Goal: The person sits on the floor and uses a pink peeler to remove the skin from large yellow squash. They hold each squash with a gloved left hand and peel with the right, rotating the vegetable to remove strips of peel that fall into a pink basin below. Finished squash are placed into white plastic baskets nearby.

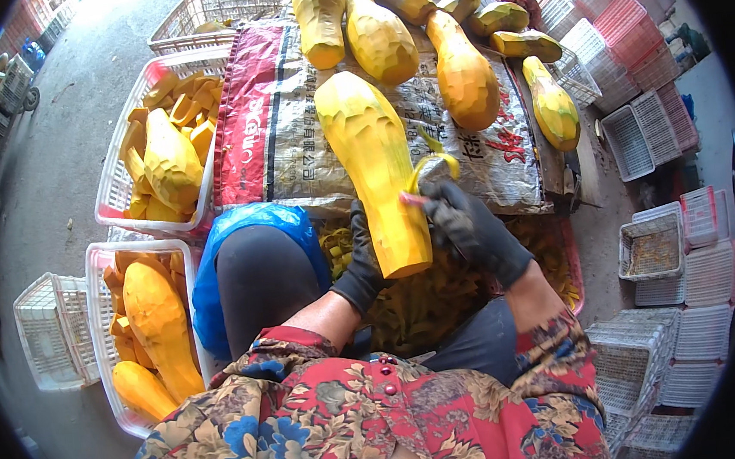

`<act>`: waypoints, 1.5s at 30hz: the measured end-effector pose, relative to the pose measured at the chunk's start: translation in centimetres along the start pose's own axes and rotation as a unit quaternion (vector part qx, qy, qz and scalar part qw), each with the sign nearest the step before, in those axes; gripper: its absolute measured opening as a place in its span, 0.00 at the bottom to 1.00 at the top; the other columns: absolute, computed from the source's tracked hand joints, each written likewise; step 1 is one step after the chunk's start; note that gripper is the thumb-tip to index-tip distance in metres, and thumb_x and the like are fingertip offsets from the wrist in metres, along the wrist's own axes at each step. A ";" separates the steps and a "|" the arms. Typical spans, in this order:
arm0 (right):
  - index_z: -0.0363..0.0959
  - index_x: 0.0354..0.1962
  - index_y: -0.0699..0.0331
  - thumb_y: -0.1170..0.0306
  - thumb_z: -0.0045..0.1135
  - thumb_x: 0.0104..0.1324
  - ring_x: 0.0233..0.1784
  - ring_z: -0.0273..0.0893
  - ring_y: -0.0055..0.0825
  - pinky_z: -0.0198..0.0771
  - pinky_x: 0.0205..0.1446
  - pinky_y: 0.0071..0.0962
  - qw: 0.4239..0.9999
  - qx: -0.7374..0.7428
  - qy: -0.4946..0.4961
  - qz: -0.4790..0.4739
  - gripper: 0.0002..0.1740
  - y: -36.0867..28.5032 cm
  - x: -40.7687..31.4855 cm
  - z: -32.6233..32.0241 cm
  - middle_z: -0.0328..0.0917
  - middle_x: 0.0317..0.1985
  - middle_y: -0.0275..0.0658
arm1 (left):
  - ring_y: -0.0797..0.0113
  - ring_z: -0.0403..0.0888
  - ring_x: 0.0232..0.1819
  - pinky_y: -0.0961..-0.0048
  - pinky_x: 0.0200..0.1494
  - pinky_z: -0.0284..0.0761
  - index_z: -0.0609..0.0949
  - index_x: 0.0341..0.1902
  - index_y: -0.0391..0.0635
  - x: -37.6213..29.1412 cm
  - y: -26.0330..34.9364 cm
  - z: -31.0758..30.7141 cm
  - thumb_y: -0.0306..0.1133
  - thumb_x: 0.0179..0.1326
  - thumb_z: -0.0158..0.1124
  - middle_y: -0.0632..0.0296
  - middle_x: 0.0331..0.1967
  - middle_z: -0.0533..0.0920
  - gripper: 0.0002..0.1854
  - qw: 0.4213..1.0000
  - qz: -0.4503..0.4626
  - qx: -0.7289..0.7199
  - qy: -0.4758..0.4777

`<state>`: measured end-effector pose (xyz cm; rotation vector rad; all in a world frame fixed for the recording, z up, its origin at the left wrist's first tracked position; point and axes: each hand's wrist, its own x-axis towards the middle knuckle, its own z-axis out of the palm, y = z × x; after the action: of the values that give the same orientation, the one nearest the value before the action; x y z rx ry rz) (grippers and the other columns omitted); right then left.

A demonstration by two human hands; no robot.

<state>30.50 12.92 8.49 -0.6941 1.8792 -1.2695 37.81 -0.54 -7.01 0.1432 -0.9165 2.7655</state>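
Note:
A large yellow squash [372,164], its skin mostly pared off in facets, leans lengthwise in front of me with its cut end toward my lap. My left hand [362,256], in a dark glove, grips its lower left side. In my gloved right hand [464,228] is a peeler [412,199] with a pinkish part, held against the squash's right side. A curled strip of peel [433,163] rises beside it. Below the squash, a heap of peelings [425,309] fills a red-rimmed container between my knees.
Several pared squashes [467,76] lie on a printed woven sack [308,130] over the work surface. At left, white plastic crates [100,186] hold squash and cut pieces. Stacked crates [650,246] line the right side. A blue plastic bag [256,217] wraps around my left knee.

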 end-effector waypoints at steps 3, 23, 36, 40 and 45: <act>0.68 0.52 0.65 0.62 0.51 0.69 0.30 0.69 0.14 0.66 0.32 0.17 0.979 0.046 -0.125 0.153 0.19 0.5 -4.6 -2.3 0.72 0.33 0.28 | 0.52 0.80 0.49 0.55 0.57 0.74 0.74 0.59 0.45 -0.1 -0.2 0.3 0.62 0.61 0.54 0.53 0.50 0.81 0.34 0.959 0.073 0.275 0.008; 0.71 0.38 0.65 0.62 0.55 0.67 0.22 0.68 0.15 0.64 0.25 0.21 0.979 -0.192 0.049 -0.053 0.13 -2.5 3.5 0.9 0.74 0.26 0.31 | 0.52 0.79 0.50 0.55 0.58 0.73 0.72 0.61 0.46 0.3 -1.5 1.5 0.64 0.62 0.49 0.52 0.50 0.79 0.36 0.986 0.063 0.150 -0.033; 0.70 0.50 0.63 0.62 0.52 0.69 0.22 0.73 0.16 0.64 0.22 0.18 0.994 -0.055 0.052 0.077 0.17 -8.2 1.8 -1.3 0.75 0.29 0.32 | 0.54 0.79 0.50 0.56 0.58 0.74 0.73 0.59 0.47 0.1 -0.3 0.2 0.62 0.63 0.51 0.54 0.51 0.80 0.33 0.974 0.090 0.207 0.024; 0.71 0.44 0.65 0.65 0.53 0.67 0.22 0.68 0.17 0.64 0.24 0.20 0.994 -0.033 0.100 0.017 0.14 -6.0 8.3 0.8 0.70 0.24 0.30 | 0.53 0.78 0.52 0.53 0.59 0.73 0.72 0.61 0.48 -0.6 -1.1 1.4 0.65 0.61 0.51 0.53 0.52 0.79 0.36 0.968 0.076 0.239 0.020; 0.72 0.40 0.64 0.60 0.60 0.65 0.22 0.66 0.15 0.63 0.25 0.20 0.993 -0.061 0.100 0.014 0.16 -4.3 6.9 1.6 0.68 0.23 0.29 | 0.52 0.79 0.51 0.54 0.59 0.73 0.72 0.61 0.46 -0.4 -0.6 0.7 0.65 0.60 0.52 0.52 0.52 0.79 0.37 0.978 0.067 0.197 0.031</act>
<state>27.95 5.17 10.23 -0.6206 2.1367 -1.2529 38.33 -0.56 -6.19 0.0590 -0.3647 3.0260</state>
